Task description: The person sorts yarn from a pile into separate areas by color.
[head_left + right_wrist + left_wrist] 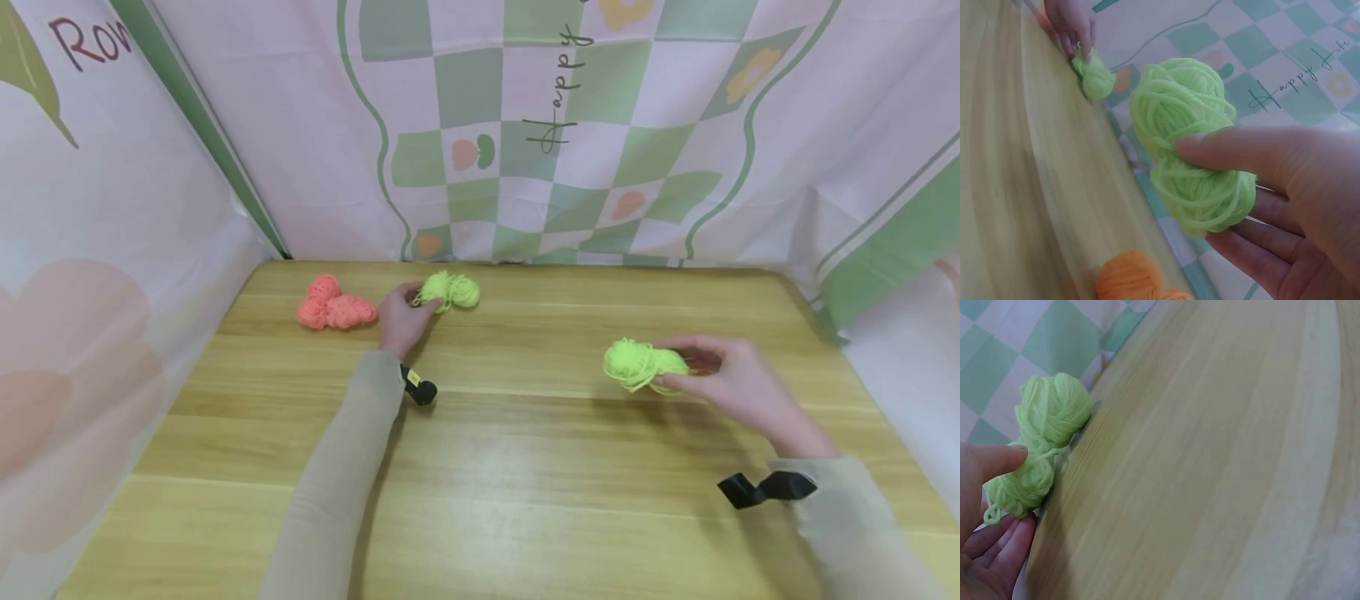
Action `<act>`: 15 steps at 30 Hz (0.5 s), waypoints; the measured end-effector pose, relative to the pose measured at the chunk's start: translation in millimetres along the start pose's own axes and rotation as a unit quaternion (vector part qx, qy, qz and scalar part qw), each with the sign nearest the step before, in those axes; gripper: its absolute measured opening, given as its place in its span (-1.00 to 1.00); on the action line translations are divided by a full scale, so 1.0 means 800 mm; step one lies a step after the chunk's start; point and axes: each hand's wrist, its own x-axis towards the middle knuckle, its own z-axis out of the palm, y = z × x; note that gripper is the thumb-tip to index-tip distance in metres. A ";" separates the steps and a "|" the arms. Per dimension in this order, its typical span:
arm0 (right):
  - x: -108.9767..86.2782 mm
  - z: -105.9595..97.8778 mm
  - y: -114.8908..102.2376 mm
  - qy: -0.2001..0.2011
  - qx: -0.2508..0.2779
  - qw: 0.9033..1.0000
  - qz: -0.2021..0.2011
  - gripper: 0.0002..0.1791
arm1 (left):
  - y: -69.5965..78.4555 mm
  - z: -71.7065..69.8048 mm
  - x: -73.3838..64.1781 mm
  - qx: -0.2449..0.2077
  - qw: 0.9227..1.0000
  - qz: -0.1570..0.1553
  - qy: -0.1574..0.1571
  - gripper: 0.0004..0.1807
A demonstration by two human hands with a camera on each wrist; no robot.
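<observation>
Toward the back of the table, my left hand (405, 318) pinches one end of a yellow-green yarn skein (459, 292) that is drawn in at its middle. In the left wrist view the thumb lies over that skein (1054, 419), with the fingers beneath. On the right, my right hand (738, 387) holds a second yellow-green yarn skein (636, 363) above the table. Its thumb presses across the waist of this skein (1182, 100) and the fingers support it from the other side. Orange yarn (1127, 275) lies beyond the right hand, mostly hidden in the head view.
Coral-pink yarn (337, 310) in a lumpy bundle lies just left of my left hand. The wooden table (480, 467) ends at a hanging checkered cloth (525, 167) behind, with another printed cloth (112, 250) along the left side.
</observation>
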 end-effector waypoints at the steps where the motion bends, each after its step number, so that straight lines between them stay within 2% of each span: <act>1: 0.002 0.000 -0.001 -0.001 0.002 1.000 0.001 -0.51 | 0.000 0.000 0.000 0.001 1.000 0.000 0.000 -0.41; 6: 0.013 0.003 -0.007 -0.005 0.030 1.000 0.000 -0.50 | -0.001 0.001 0.001 0.000 1.000 0.004 0.002 -0.43; 15: 0.031 0.009 -0.022 0.009 0.039 0.999 0.005 -0.52 | 0.000 0.000 0.000 -0.006 1.000 0.005 0.005 -0.42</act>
